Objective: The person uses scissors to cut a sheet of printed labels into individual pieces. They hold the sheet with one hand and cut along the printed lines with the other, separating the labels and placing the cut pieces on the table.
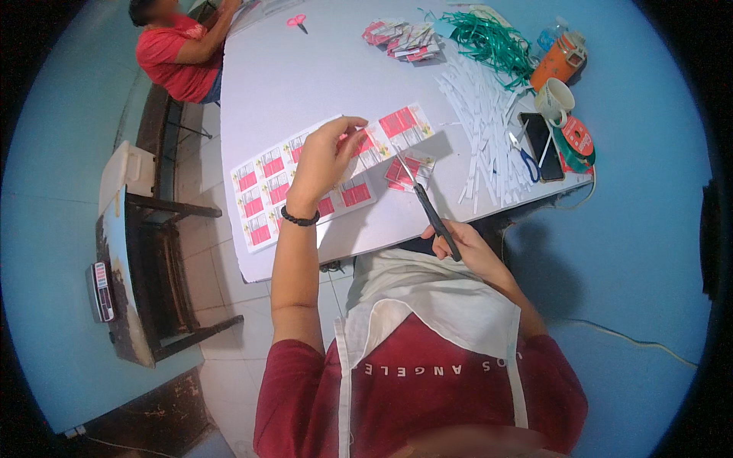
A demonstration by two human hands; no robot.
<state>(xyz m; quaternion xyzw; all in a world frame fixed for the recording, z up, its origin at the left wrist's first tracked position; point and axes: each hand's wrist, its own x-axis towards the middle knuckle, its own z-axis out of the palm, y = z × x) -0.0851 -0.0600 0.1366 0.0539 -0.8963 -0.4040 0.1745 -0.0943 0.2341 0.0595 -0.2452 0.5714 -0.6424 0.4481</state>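
My left hand point(327, 153), with a dark beaded bracelet at the wrist, grips a strip of printed labels point(399, 123) held above the table. Black-handled scissors point(428, 207) are in my right hand point(465, 243). Their blades reach the lower edge of the strip between two labels; whether they are cutting through it I cannot tell. Under my left hand lie sheets of pink and white labels point(252, 201), partly hidden by the hand and forearm. A few cut labels point(408, 172) rest on the table just beneath the blades.
Farther back sit a heap of cut labels point(404, 40) and pink-handled scissors point(298, 23). At right are white paper strips point(487, 131), green ribbon strands point(492, 43), an orange bottle point(558, 60), a mug point(554, 98), a phone point(544, 146), blue-handled scissors point(525, 158) and a ribbon spool point(577, 140). Another person point(180, 54) sits at far left.
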